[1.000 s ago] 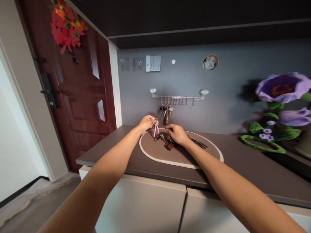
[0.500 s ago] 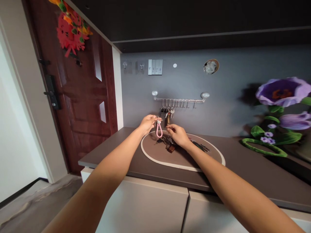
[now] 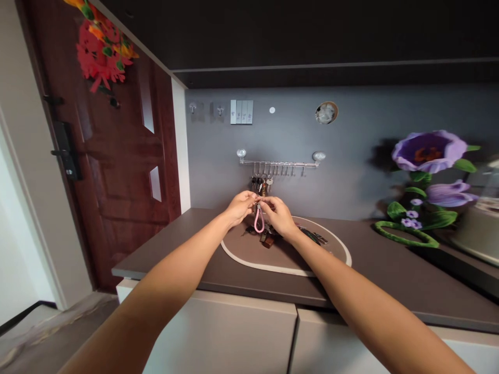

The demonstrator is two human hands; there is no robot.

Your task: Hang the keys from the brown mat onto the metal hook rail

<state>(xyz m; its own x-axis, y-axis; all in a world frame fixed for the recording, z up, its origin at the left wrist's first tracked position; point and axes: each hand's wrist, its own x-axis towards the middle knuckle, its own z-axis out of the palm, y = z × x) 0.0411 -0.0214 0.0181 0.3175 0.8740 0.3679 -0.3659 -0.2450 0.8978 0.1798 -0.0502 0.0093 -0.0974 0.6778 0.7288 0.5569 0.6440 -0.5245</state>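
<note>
In the head view, the left hand (image 3: 240, 206) pinches the top of a pink loop keychain (image 3: 259, 230) between thumb and fingers. The right hand (image 3: 278, 214) meets it there, its fingertips drawn narrowly together at the keychain's metal end; whether they grip that end or only touch it, I cannot tell. The pink loop hangs down between the two hands, above an oval placemat (image 3: 273, 269) with a pale rim, which lies on a dark countertop (image 3: 374, 285).

On the placemat, below and behind the hands, lies a cluster of keys, partly hidden, with a brown key fob (image 3: 268, 242) at its near side. Slim dark items (image 3: 312, 235) lie on the placemat to the right, partly covered by the right forearm.

Behind the hands, a clear hook rail (image 3: 278, 164) is fixed to the grey wall, with several hanging keys (image 3: 268, 184) on its left-hand hooks. A purple fabric flower (image 3: 432, 148) stands at the right, and a dark red door (image 3: 125, 208) is at the left.
</note>
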